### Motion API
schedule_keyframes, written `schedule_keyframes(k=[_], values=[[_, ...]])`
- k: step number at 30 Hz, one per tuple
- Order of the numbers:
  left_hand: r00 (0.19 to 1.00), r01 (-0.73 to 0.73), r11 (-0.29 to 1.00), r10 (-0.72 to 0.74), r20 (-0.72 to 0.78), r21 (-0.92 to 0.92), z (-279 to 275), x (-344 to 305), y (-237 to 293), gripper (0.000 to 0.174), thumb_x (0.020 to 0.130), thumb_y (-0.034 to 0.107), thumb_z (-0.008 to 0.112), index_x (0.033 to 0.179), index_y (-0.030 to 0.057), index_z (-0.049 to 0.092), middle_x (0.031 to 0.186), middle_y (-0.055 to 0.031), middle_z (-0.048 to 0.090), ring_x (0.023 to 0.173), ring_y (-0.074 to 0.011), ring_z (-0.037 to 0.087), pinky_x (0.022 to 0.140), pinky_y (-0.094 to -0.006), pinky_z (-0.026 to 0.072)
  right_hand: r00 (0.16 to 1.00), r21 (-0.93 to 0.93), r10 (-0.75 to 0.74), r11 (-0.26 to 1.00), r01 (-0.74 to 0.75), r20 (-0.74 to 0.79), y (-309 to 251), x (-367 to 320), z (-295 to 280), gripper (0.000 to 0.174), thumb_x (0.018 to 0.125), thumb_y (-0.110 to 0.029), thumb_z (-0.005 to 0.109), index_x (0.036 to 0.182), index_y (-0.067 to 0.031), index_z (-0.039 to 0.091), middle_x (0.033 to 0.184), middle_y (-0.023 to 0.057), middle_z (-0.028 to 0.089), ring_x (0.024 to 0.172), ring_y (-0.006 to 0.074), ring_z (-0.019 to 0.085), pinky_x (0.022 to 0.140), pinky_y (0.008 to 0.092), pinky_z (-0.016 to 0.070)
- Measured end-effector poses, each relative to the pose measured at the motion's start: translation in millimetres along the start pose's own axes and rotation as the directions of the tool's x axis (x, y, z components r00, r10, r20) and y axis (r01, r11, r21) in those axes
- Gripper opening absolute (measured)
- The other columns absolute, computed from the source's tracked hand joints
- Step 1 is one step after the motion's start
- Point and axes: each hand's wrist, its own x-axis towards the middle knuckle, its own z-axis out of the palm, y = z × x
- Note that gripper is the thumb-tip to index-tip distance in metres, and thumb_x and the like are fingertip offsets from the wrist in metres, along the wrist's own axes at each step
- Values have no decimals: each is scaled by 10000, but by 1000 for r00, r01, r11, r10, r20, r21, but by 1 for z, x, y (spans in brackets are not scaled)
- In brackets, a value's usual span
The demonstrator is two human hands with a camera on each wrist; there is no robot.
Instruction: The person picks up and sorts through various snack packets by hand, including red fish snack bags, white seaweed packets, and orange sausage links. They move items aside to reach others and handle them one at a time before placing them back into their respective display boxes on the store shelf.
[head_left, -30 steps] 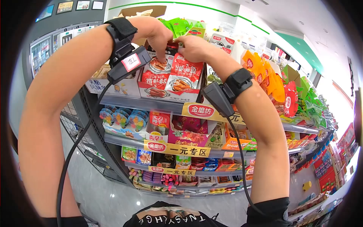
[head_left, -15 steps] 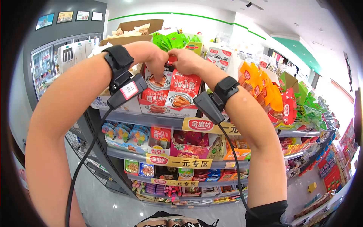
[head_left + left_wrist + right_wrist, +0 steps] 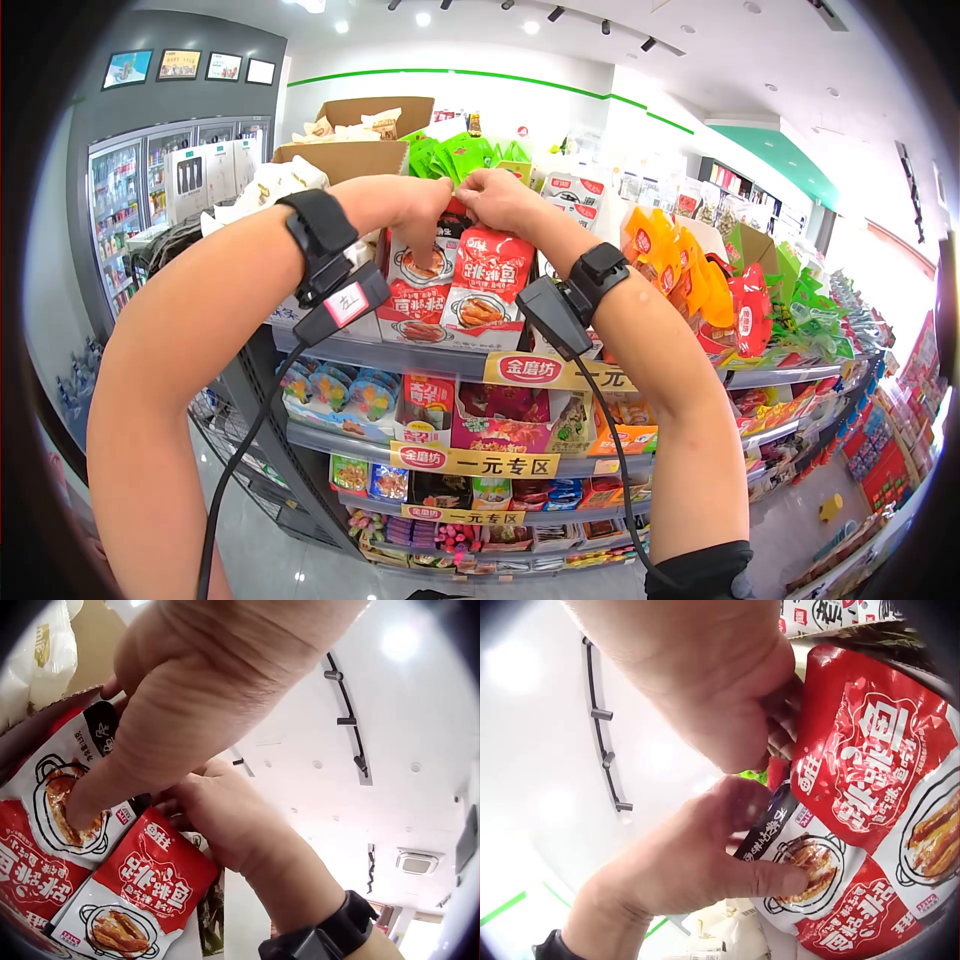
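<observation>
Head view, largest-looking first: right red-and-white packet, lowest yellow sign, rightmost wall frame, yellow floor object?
Right red-and-white packet
Lowest yellow sign
Rightmost wall frame, yellow floor object: look alike

Upper centre, my left fingers (image 3: 424, 254) hold a red-and-white packet (image 3: 418, 300), my right fingers (image 3: 477, 205) just beside them. Orange bags (image 3: 680, 265) sit right of centre.

Shelf strip (image 3: 474, 460) reads "金磨坊 一元专区"; wrist-camera label (image 3: 348, 303), "左".

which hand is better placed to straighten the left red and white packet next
Probably the left hand: its thumb lies on the left packet, while the right hand is by the top of the right packet.
</observation>
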Motion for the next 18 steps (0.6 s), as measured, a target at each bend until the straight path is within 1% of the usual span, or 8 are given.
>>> schedule_keyframes(k=[1, 5, 6, 9, 12, 15, 16, 18], values=[[999, -31, 999, 30, -27, -27, 0, -4, -1, 831, 501, 189, 801, 1160, -28, 343, 1064, -193, 532, 1004, -285, 521, 852, -319, 421, 1000, 27, 2, 1000, -3, 22, -1, 1, -1, 258, 808, -211, 544, 901, 26, 580, 686, 96, 586, 585, 134, 520, 576, 289, 443], [987, -158, 987, 157, -45, -32, 5, -14, -1, 753, 537, 138, 770, 1150, -28, 368, 1059, -189, 531, 1024, -289, 504, 866, -333, 408, 994, -317, -76, 944, 97, 80, -16, -9, -10, 224, 784, -219, 571, 907, -36, 608, 777, 134, 615, 732, 229, 586, 663, 325, 459], [988, -131, 991, 133, -81, 23, 9, -15, 0, 705, 577, 135, 745, 1150, -33, 369, 1067, -191, 518, 1034, -300, 489, 873, -336, 401, 994, -348, -34, 935, 67, 99, -21, -10, -11, 209, 782, -222, 568, 908, -62, 615, 838, 145, 619, 820, 263, 588, 712, 338, 459], [964, -167, 981, 183, -194, 93, 18, -19, -1, 675, 603, 187, 724, 1125, -60, 374, 1079, -211, 515, 1040, -316, 489, 850, -353, 424, 994, -487, -94, 866, 113, 63, -26, -9, -12, 201, 788, -219, 554, 876, -46, 609, 838, 148, 618, 816, 257, 591, 713, 339, 462], [978, -140, 989, 147, -149, 55, 17, -24, 0, 661, 633, 202, 693, 1143, -51, 357, 1118, -213, 479, 1056, -322, 471, 857, -386, 411, 964, -82, 219, 975, -208, 151, -42, -5, -23, 187, 793, -214, 534, 837, -45, 599, 806, 147, 614, 801, 267, 591, 707, 350, 464], [978, -123, 990, 132, -160, 62, 17, -30, 3, 636, 646, 207, 681, 1143, -36, 368, 1141, -203, 458, 1089, -317, 439, 865, -407, 398, 965, 81, 210, 971, -224, 157, -33, 0, -25, 203, 785, -239, 532, 809, -46, 592, 777, 149, 609, 771, 287, 587, 684, 359, 464], [979, -112, 992, 121, -162, 63, 17, -33, 4, 624, 651, 209, 677, 1141, -31, 375, 1152, -199, 449, 1104, -315, 424, 867, -413, 393, 983, -126, 81, 990, -60, 163, -29, 2, -20, 213, 780, -249, 538, 810, -46, 593, 773, 150, 609, 766, 291, 586, 679, 361, 464], [983, -61, 991, 80, -166, 118, 16, -38, 7, 672, 657, 219, 686, 1191, -11, 349, 1161, -187, 421, 1107, -311, 396, 891, -413, 362, 958, -499, -151, 827, 259, 245, -19, 3, -10, 232, 768, -270, 550, 810, -46, 594, 766, 151, 607, 755, 301, 583, 670, 365, 463]])
